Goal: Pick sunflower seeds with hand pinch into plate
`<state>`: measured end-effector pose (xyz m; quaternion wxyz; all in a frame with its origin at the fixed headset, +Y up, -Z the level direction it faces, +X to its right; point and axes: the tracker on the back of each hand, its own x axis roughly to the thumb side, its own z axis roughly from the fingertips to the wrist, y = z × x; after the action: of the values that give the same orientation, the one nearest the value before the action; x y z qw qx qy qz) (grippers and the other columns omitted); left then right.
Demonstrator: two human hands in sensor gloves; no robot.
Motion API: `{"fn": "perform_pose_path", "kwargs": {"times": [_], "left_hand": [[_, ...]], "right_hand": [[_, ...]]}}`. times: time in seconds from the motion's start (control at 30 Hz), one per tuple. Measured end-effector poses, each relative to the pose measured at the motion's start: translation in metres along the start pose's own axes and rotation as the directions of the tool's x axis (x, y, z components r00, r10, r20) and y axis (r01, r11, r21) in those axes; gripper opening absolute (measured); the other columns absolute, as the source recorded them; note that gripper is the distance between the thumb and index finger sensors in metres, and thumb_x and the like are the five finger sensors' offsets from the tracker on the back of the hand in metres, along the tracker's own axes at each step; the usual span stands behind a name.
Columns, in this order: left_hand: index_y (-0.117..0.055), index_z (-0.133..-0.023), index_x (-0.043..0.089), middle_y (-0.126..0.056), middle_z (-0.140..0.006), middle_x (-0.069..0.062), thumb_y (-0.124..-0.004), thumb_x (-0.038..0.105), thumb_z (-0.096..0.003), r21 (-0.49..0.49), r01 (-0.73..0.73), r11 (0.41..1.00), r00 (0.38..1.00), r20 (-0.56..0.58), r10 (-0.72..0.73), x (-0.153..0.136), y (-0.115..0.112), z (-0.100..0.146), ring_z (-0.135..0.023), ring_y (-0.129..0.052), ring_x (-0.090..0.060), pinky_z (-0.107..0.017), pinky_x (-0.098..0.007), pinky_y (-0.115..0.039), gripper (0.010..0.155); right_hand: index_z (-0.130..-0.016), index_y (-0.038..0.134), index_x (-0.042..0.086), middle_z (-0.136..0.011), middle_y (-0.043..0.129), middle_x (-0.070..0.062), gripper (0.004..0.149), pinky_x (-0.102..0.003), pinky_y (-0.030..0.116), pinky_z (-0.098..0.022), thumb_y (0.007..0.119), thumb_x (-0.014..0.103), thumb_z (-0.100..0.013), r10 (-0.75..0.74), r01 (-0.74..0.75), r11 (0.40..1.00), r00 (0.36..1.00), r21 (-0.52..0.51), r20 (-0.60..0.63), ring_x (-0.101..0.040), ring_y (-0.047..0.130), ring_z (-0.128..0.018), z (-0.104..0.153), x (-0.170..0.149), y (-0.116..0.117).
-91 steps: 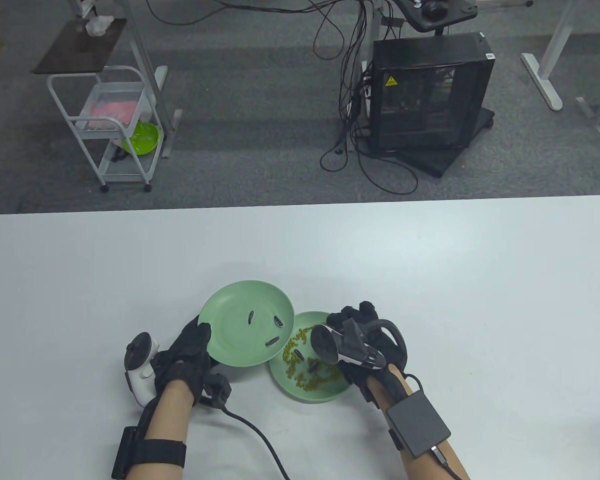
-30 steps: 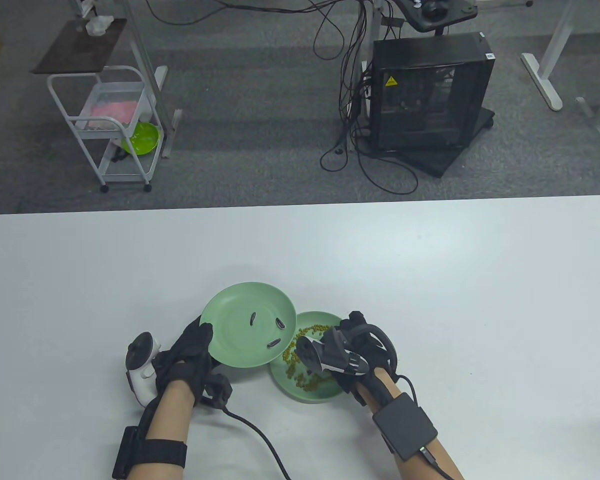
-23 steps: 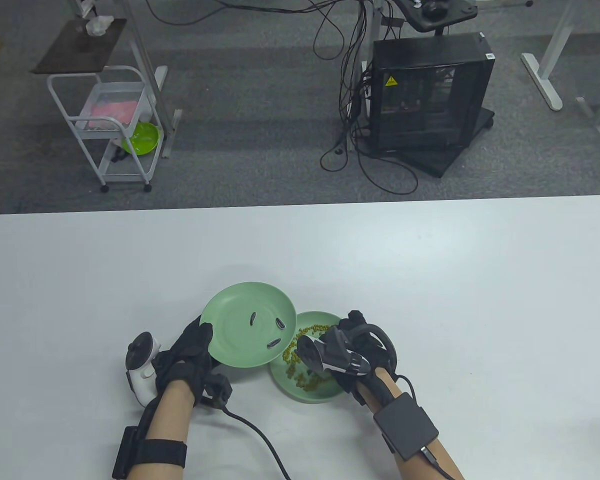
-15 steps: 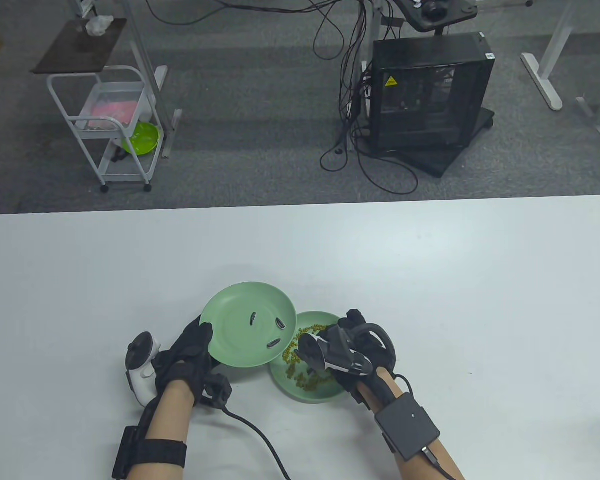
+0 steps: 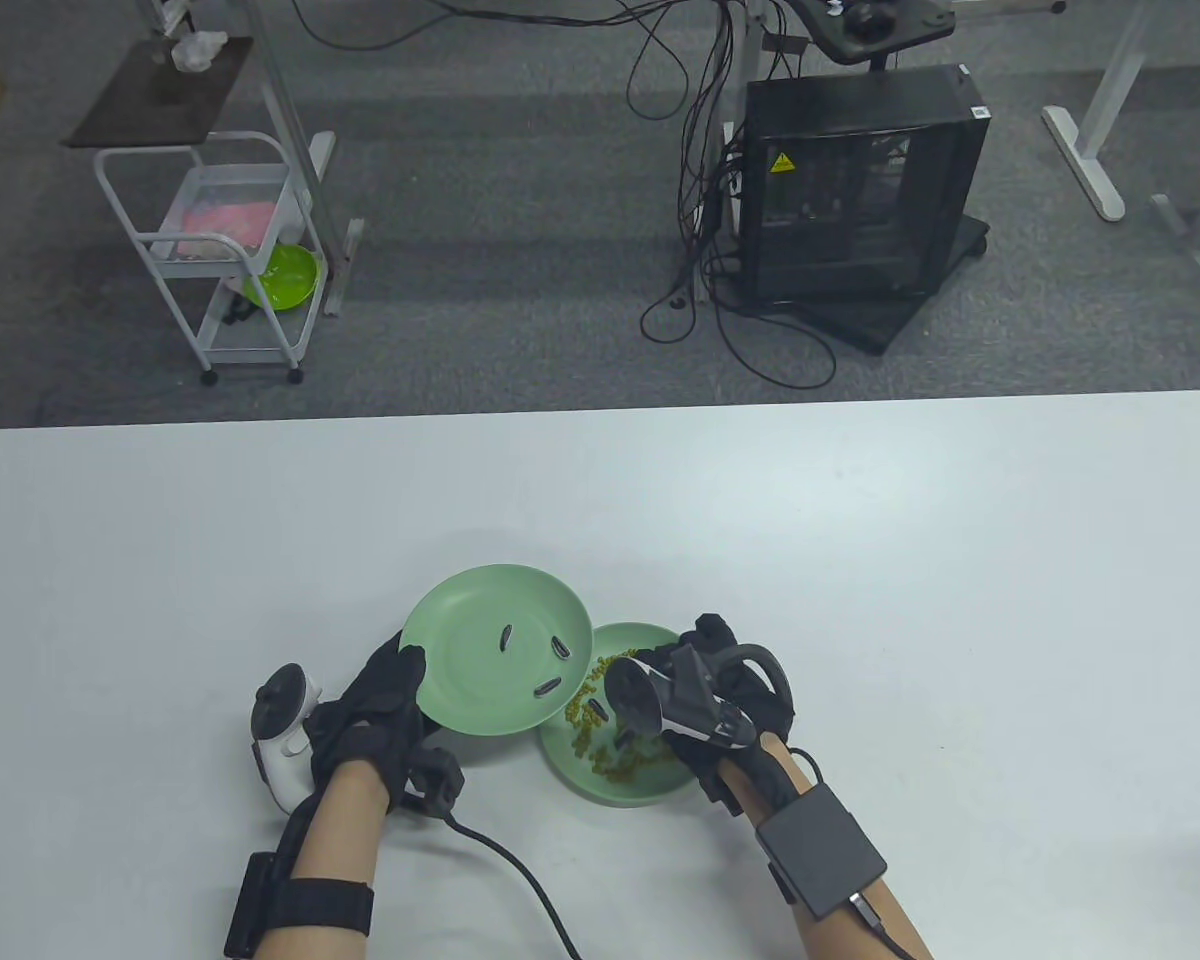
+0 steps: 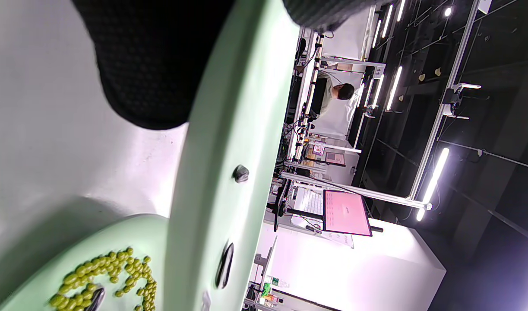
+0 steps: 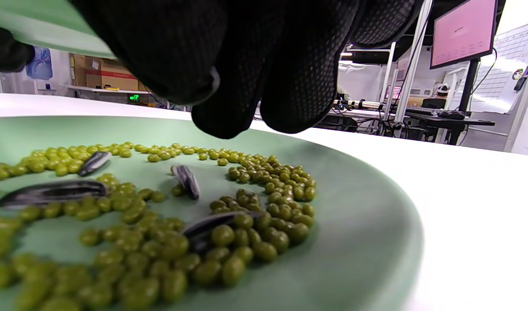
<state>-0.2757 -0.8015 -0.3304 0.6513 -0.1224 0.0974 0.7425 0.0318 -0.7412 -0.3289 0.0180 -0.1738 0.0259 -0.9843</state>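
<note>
Several dark striped sunflower seeds (image 7: 187, 180) lie among small green beans (image 7: 270, 175) in a pale green lower plate (image 5: 650, 790), directly beneath the right hand (image 5: 725, 690). In the right wrist view the gloved fingertips (image 7: 222, 116) hang bunched just above the seeds, apart from them; nothing can be seen between them, and whether they pinch a seed cannot be told. One seed lies right below the fingertips, another longer one to their left, a third half buried in beans nearer the camera.

Three more seeds (image 5: 558, 648) lie on the upper plate (image 5: 460, 610), a second pale green plate just to the left of the right hand, overlapping the lower plate's left rim and tilted. The left hand (image 5: 380, 700) holds this plate at its near left edge, thumb curled over the rim and fingers beneath, as the left wrist view shows.

Both plates sit near the front of the white worktop (image 5: 960, 560). A black cable (image 5: 520, 880) runs from the left wrist across the worktop.
</note>
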Motion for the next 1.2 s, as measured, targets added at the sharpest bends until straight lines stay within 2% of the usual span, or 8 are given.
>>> {"fn": "perform_pose_path", "kwargs": {"times": [1.2], "left_hand": [[-0.042, -0.107, 0.004, -0.07, -0.094, -0.021, -0.064, 0.034, -0.0527, -0.004, 0.003, 1.0, 1.0, -0.012, -0.003, -0.001, -0.002, -0.001, -0.07, -0.1, -0.025, -0.042, -0.034, -0.094, 0.065]], "right_hand": [[-0.08, 0.068, 0.036, -0.07, 0.089, 0.014, 0.039, -0.053, 0.061, -0.072, 0.069, 0.037, -0.04, -0.11, 0.11, 0.978, 0.994, -0.179, 0.009, -0.01, 0.097, -0.065, 0.007, -0.001, -0.03]]}}
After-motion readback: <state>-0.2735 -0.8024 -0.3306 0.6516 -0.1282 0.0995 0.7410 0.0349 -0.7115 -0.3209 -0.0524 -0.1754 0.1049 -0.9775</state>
